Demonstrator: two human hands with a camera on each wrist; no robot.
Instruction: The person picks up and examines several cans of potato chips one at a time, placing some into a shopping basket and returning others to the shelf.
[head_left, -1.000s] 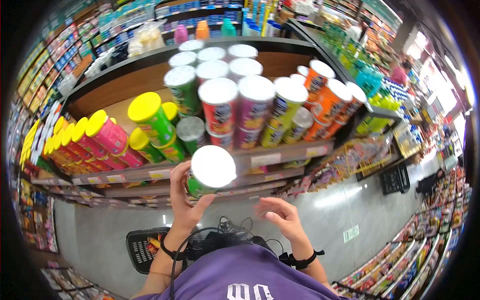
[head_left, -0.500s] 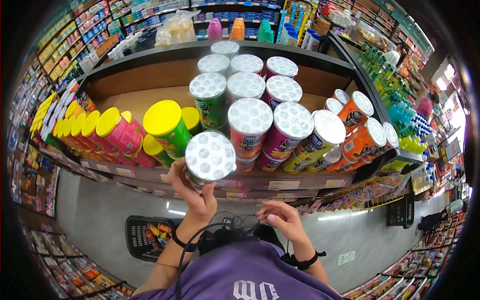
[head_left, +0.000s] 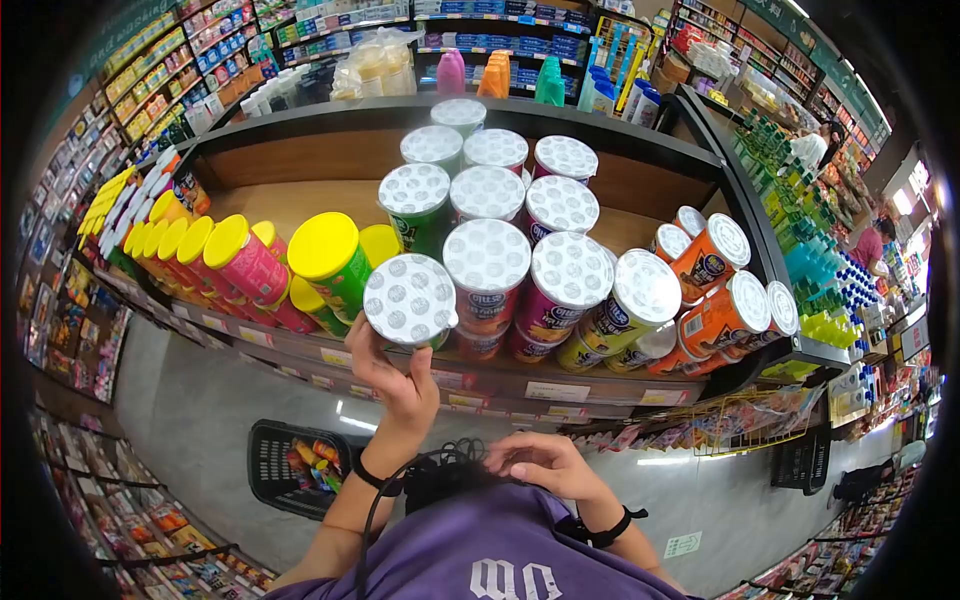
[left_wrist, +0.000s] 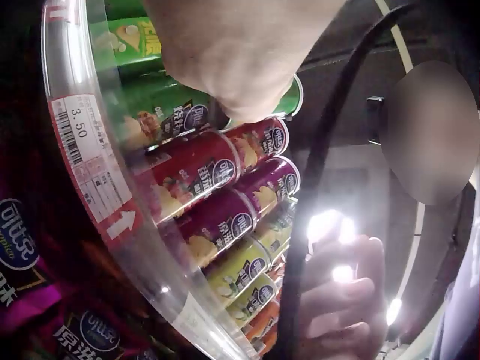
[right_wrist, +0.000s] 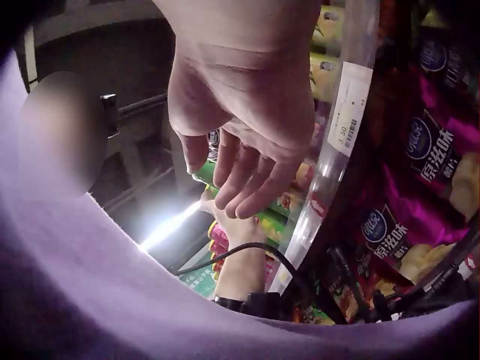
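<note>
My left hand [head_left: 398, 378] grips a green chip canister [head_left: 408, 300] with a white dotted lid, fingers at its left side and thumb in front. It stands upright at the shelf's front, left of a red canister [head_left: 486, 260]. In the left wrist view the left hand [left_wrist: 236, 56] hides most of the canister. Behind are another green canister [head_left: 415, 205] and a purple one [head_left: 565, 275]. My right hand [head_left: 545, 462] is held before my body with relaxed fingers and holds nothing. The right wrist view shows this right hand [right_wrist: 244, 120] with fingers hanging loosely.
Yellow-lidded canisters [head_left: 328, 245] fill the shelf's left side; orange ones [head_left: 710, 255] lie tilted at the right. Price tags line the shelf edge [head_left: 560, 391]. A black basket [head_left: 270, 465] with snack packs sits on the floor at left. A cable [right_wrist: 270, 251] hangs by my arms.
The green canister has moved closer to the front row on the shelf, still in my left hand. My right hand has shifted slightly left and lower. The head view has turned a little.
</note>
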